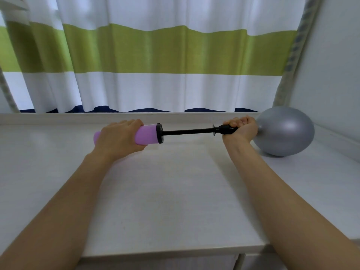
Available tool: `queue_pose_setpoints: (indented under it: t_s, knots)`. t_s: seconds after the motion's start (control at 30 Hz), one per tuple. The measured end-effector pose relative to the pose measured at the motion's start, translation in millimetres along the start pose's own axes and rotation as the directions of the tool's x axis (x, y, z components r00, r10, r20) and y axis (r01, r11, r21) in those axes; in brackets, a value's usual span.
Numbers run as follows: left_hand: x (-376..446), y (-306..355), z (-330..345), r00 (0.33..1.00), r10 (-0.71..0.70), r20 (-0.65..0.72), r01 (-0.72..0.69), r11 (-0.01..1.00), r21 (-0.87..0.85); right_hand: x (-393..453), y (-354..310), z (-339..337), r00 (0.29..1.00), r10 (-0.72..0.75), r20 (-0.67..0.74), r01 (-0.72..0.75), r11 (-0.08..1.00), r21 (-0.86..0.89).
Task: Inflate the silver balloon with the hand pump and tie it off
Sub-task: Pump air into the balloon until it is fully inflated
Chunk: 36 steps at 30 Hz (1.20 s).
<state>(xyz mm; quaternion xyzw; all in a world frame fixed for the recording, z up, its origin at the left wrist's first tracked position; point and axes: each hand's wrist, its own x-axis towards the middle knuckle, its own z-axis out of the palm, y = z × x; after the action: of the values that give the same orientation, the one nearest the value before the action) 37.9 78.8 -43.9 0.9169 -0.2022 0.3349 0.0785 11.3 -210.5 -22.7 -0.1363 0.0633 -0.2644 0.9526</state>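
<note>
Balloon point(284, 131) beside right hand point(240, 128) gripping nozzle | left hand point(118, 135) gripping pump point(150, 134)

A striped curtain point(155, 55) hangs behind the white table point(165, 191).

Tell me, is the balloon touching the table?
Touching. The head view shows the balloon resting its underside on the table, with its shadow meeting it and no gap.

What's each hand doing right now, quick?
Left hand: closed around the purple pump barrel.
Right hand: closed around the pump's black nozzle end, at the neck of the silver balloon.
</note>
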Motion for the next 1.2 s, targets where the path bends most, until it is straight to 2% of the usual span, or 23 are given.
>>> queue_pose_setpoints:
  t_s: [0.23,0.5,0.77,0.9,1.2]
  knots:
    - [8,36,1,0.991,0.123,-0.048,-0.119,0.991,0.068,-6,13,-1,1.0,0.01,-0.013,-0.01,1.0,0.014]
    - [7,76,10,0.987,0.151,-0.055,-0.149,0.988,0.051,-22,38,6,0.995,0.085,0.053,-0.083,0.996,-0.032]
    - [9,70,13,0.982,0.159,-0.103,-0.157,0.987,0.027,-17,29,7,0.994,0.081,0.073,-0.076,0.994,-0.075]
    - [7,50,10,0.988,0.14,-0.067,-0.139,0.99,0.02,-11,20,5,0.996,0.063,0.056,-0.059,0.996,-0.066]
    - [-1,3,2,0.999,-0.017,0.047,0.017,1.0,0.005,3,1,-4,1.0,0.0,-0.004,0.0,1.0,-0.014]
